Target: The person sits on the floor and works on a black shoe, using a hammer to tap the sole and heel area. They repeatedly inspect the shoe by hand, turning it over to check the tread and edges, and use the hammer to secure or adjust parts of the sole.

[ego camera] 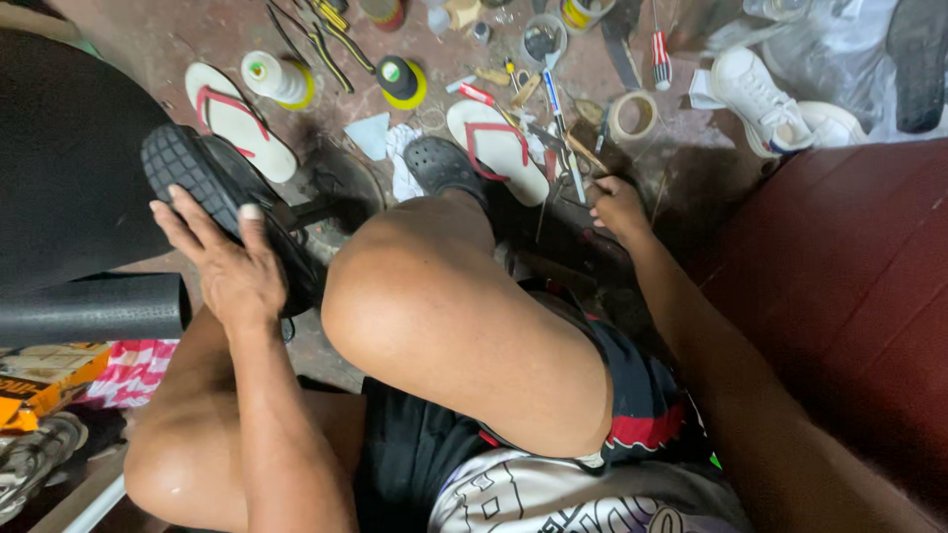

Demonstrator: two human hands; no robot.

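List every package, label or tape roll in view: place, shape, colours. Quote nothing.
Cardboard box: lower left, beside the red-checked cloth, flat, yellow and orange.
Masking tape roll: floor above the right hand, round, beige.
Tub: top edge, round, yellow label.

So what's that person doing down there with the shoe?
A person sits low over a cluttered floor. The left hand presses flat on the treaded sole of a black shoe, which is turned sole-up on a stand. The right hand reaches down into a scatter of small tools by a roll of tape; what it grips, if anything, is unclear. Two white flip-flops with red straps and two thread spools lie nearby.
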